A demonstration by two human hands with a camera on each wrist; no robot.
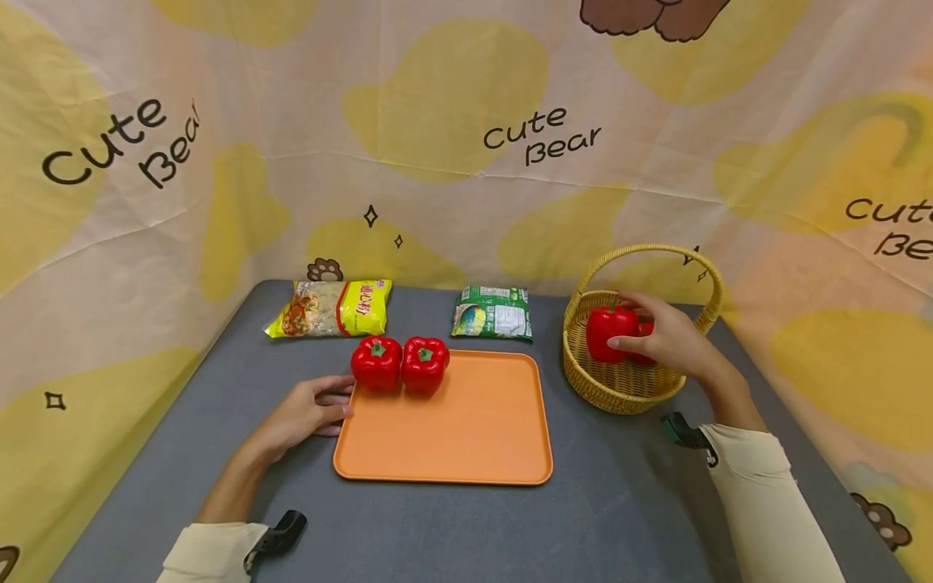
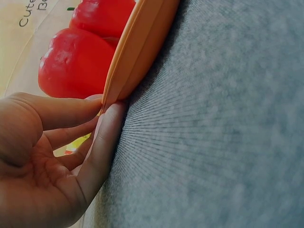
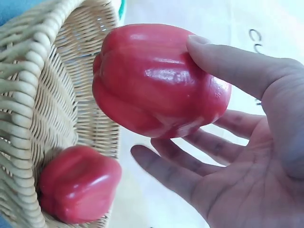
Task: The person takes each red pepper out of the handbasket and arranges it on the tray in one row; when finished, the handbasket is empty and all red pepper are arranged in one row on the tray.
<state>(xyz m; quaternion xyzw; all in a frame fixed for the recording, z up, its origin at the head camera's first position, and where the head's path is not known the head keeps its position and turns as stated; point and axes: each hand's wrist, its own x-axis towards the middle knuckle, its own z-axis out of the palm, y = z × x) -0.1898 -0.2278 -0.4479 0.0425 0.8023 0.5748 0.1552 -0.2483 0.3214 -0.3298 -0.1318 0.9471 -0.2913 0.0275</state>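
Two red peppers (image 1: 376, 368) are on the tray (image 1: 448, 433) (left fingers (image 2: 99, 153) pinching its rim), right fingers (image 3: 166, 175) grip a third pepper (image 1: 603, 334), and a fourth (image 3: 80, 185) is left in the basket (image 1: 599, 392).

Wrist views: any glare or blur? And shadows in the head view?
Right wrist: white glare on the held pepper in the right hand and the lower pepper in the basket, wall cloth washed out; left wrist: dimmer, table soft and mottled toward the right edge; head: fairly even light, soft shadow on the table beside the right sleeve.
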